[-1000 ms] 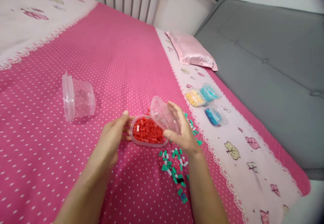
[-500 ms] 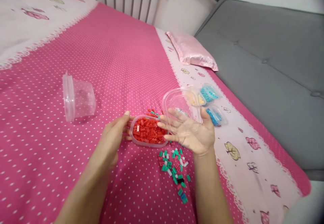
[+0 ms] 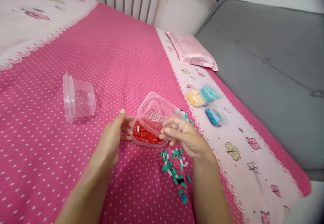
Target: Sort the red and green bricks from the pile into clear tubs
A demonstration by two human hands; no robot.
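Note:
A small clear tub of red bricks [image 3: 143, 137] sits on the pink dotted bedspread [image 3: 106, 58]. My left hand [image 3: 111, 142] holds the tub's left side, fingers curled round it. My right hand [image 3: 186, 137] pinches a clear plastic lid [image 3: 154, 112] and holds it tilted over the tub, its near edge low over the tub's right rim. Loose green, white and red bricks [image 3: 174, 170] lie scattered on the spread just below my right hand.
An empty clear tub [image 3: 77, 97] lies on its side to the left. Three small tubs, yellow [image 3: 194, 98], light blue [image 3: 210, 92] and dark blue [image 3: 214, 116], stand at the right. A pink pillow [image 3: 192, 52] and a grey sofa [image 3: 273, 68] lie beyond.
My right hand turned the lid over, swung it out to the right, then brought it back left and down over the red tub. The left hand stayed on the tub.

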